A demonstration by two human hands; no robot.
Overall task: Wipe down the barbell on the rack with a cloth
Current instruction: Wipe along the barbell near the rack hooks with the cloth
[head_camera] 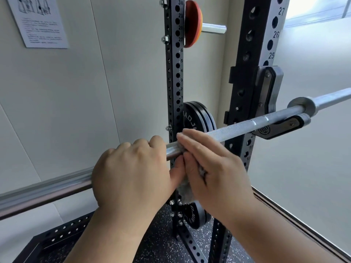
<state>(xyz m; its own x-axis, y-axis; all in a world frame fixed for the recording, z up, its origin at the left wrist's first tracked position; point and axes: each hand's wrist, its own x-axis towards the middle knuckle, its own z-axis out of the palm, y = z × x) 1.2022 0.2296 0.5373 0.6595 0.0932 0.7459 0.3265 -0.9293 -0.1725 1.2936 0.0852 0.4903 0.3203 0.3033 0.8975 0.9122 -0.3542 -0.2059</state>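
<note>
A steel barbell (235,128) runs from the lower left up to the right and rests in a J-hook (284,126) on the black rack upright (252,44). My left hand (131,175) grips the bar from above, fingers curled over it. Just to its right, my right hand (212,164) holds a grey cloth (185,190) around the bar, fingers lying fairly straight over the top and thumb beneath. Most of the cloth is hidden under that hand; a fuzzy end hangs below.
A second perforated upright (173,73) stands behind the bar with black weight plates (201,118) and an orange plate (192,23) on pegs. A white wall with a paper notice (38,19) is at the left. Speckled rubber floor (163,240) lies below.
</note>
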